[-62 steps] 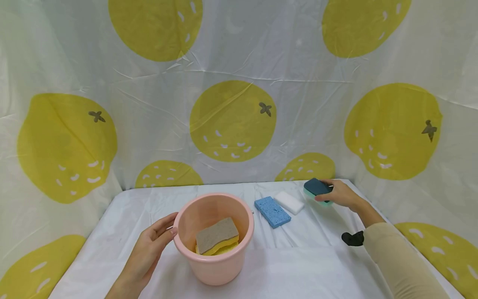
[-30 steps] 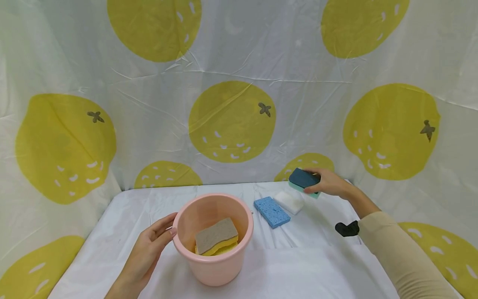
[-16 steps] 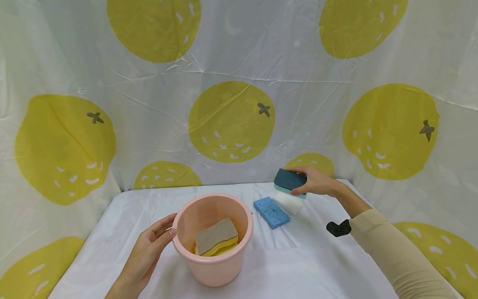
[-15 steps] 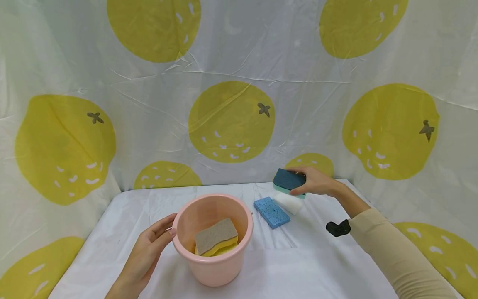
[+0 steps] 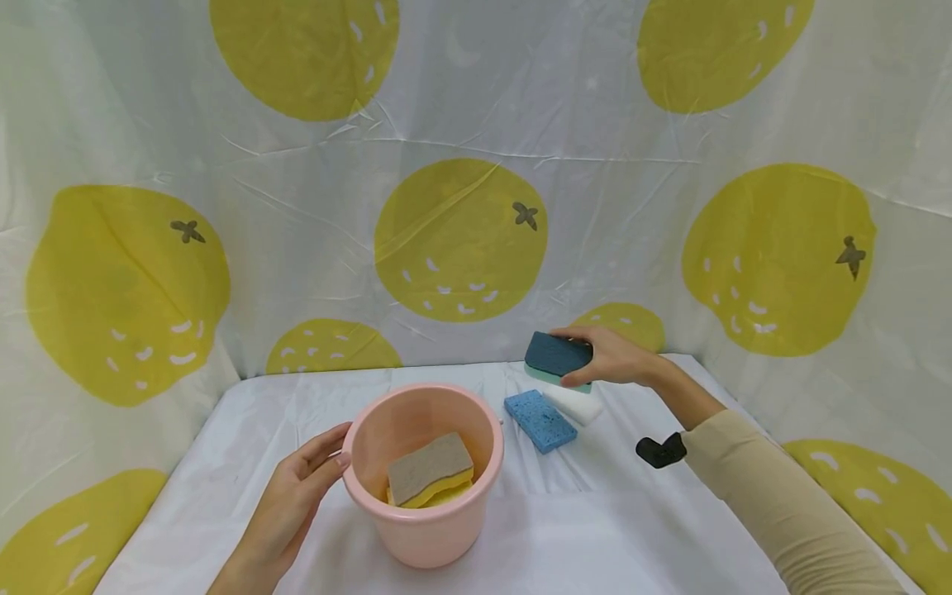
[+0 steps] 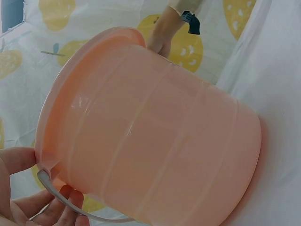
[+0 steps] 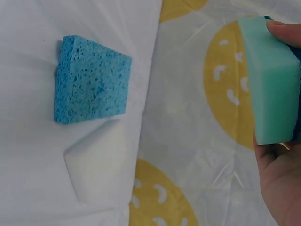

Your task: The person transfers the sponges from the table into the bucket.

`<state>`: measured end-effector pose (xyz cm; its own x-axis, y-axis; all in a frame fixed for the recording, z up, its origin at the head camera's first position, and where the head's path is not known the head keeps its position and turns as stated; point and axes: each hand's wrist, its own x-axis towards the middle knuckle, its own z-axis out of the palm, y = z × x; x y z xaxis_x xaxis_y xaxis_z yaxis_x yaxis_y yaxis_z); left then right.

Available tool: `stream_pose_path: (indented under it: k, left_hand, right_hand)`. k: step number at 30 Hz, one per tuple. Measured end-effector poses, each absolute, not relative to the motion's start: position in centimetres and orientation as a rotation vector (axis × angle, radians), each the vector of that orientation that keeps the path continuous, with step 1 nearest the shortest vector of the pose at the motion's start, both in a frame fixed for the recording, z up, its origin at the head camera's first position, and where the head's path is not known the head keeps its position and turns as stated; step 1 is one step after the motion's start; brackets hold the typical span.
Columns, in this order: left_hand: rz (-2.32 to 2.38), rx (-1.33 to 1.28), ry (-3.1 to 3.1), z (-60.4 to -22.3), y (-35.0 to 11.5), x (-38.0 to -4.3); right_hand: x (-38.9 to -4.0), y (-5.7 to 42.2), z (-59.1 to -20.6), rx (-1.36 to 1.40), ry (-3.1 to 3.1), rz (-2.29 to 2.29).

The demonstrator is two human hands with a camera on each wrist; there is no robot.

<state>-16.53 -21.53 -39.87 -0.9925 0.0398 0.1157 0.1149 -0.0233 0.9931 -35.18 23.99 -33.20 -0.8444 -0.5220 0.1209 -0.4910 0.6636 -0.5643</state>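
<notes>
My right hand point(image 5: 611, 357) grips a two-layer sponge point(image 5: 558, 354), dark teal on top and mint green below, raised above the far part of the table. The right wrist view shows the mint foam point(image 7: 273, 89) between thumb and fingers. Under and beside it lie a blue porous sponge point(image 5: 540, 421) and a white sponge point(image 5: 576, 404), partly hidden in the head view. My left hand point(image 5: 293, 496) holds the pink bucket point(image 5: 431, 537) at its left rim, the thumb at the edge and fingertips by the grey handle point(image 6: 66, 202). Inside the bucket rests a yellow sponge with a grey-brown top point(image 5: 431, 469).
A white cloth point(image 5: 595, 537) covers the table. Lemon-print fabric point(image 5: 312, 248) rises behind it and along both sides. The upright bucket stands left of the loose sponges, near the table's middle. A black band point(image 5: 660, 451) sticks out at the right sleeve.
My right hand has lifted the teal and mint sponge from the far right and carried it left, past the white sponge toward the blue one. The left hand and bucket have stayed put.
</notes>
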Motion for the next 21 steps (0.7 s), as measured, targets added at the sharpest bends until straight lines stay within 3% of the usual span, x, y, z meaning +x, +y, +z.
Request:
stream_pose_path:
  k: [21]
  left_hand:
    - [-2.196,-0.183,-2.167,-40.0,-21.6,-16.7]
  right_hand:
    - [-33.0,17.1,-29.7,-1.301,2.648,-0.884]
